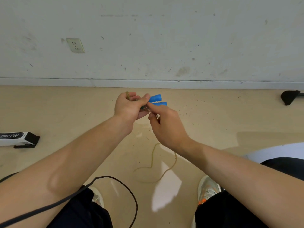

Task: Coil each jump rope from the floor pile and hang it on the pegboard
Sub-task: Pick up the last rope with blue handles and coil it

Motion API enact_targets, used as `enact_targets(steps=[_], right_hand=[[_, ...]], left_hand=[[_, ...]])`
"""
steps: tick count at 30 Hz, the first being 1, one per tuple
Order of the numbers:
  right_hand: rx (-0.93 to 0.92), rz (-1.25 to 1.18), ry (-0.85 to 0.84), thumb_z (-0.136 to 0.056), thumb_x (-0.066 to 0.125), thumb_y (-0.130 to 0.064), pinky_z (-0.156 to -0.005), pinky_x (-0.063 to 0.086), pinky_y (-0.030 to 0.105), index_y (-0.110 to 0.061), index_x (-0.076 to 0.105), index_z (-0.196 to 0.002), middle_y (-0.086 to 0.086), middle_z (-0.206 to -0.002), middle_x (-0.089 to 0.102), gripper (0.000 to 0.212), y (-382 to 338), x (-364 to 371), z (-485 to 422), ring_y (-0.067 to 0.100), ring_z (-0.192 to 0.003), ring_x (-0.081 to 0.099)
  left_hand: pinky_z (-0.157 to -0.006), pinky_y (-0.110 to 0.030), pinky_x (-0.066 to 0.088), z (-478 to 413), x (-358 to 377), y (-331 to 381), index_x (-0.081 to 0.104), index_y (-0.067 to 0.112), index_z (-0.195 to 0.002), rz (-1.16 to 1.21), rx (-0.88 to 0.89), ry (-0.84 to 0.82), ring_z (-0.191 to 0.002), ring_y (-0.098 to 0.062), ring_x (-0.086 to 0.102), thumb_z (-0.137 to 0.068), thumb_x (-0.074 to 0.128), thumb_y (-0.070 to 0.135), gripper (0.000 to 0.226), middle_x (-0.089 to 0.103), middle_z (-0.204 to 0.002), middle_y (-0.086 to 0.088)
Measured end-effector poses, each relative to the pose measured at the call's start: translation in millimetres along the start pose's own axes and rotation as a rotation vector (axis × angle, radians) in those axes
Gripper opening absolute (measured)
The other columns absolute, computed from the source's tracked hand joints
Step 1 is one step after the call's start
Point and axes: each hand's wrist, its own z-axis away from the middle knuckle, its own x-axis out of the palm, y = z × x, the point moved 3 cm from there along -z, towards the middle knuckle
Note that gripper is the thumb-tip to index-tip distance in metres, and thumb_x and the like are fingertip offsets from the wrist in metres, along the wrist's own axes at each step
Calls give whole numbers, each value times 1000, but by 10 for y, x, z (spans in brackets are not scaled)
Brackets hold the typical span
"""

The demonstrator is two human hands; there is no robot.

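My left hand [130, 106] grips the two blue handles [157, 100] of a jump rope, held side by side above the floor, their ends poking out to the right. A bit of tan rope sticks up from the top of this fist. My right hand [164, 124] sits just below and right of the handles and pinches the tan rope [164, 171] close to them. From there the rope hangs down and lies in a loose loop on the floor between my feet. No pegboard is in view.
A black cord [125, 183] curves across the floor near my left shoe. A white and black box [18, 139] lies at the left. A black object [289, 97] sits by the skirting at the right. The wall with a socket [75, 45] stands ahead.
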Motion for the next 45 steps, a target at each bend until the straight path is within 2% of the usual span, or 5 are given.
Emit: enact_targets(steps=[7, 22, 29, 42, 45], right_hand=[[261, -223, -56, -101, 50, -25, -66, 52, 29, -27, 59, -101, -10, -78, 67, 10, 53, 76, 96, 8, -62, 61], [516, -124, -480, -92, 61, -52, -54, 34, 30, -14, 57, -64, 1, -60, 37, 48, 559, -363, -346, 18, -56, 32], [636, -399, -367, -100, 53, -22, -45, 38, 24, 3, 72, -97, -2, -64, 54, 31, 369, -294, -269, 11, -46, 38], [382, -166, -58, -95, 46, -20, -58, 55, 38, -20, 72, -82, -3, -69, 69, 29, 66, -89, 3, 16, -57, 62], [423, -303, -16, -99, 46, -18, -55, 51, 28, -12, 73, -88, -3, -73, 69, 30, 62, -71, 10, 8, -53, 53]], left_hand=[[-65, -28, 60, -71, -109, 82, 52, 5, -117, 58, -32, 16, -82, -17, 70, -83, 79, 9, 44, 60, -110, -8], [-71, -44, 63, 182, -51, 140, 59, 10, -115, -584, 111, -564, -79, -19, 71, -79, 81, 3, 43, 60, -108, -5], [-86, -37, 55, 86, -12, 19, 56, 24, -115, -1023, 495, -385, -90, -11, 61, -74, 86, 19, 51, 59, -104, 12], [-72, -5, 36, 70, 25, -104, 55, 18, -121, -911, 696, -105, -91, -5, 51, -84, 71, 15, 41, 52, -108, 13], [-82, -21, 48, 36, 19, -136, 54, 15, -123, -814, 644, -70, -96, -12, 55, -84, 71, 15, 43, 53, -109, 8]])
